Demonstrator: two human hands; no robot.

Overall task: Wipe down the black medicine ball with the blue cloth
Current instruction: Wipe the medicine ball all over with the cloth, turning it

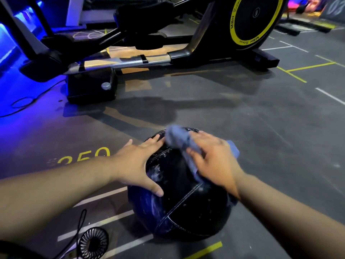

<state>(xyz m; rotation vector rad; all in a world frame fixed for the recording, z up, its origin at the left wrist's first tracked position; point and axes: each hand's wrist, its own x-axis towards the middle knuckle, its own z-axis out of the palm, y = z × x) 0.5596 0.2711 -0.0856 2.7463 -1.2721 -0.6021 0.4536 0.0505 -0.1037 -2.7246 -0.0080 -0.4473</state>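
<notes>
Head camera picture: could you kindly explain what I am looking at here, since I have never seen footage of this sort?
There is no machine at work here. A person wears a wide-angle camera on the head, so you look forward and down along both bare forearms.

The black medicine ball sits on the dark gym floor, which has painted lines. The left hand lies flat and open on the ball's side, steadying it. The right hand presses the blue cloth onto the top of the ball; the cloth is blurred.

Behind stands an exercise machine with a yellow-ringed wheel. A small black fan lies at the lower left.
</notes>
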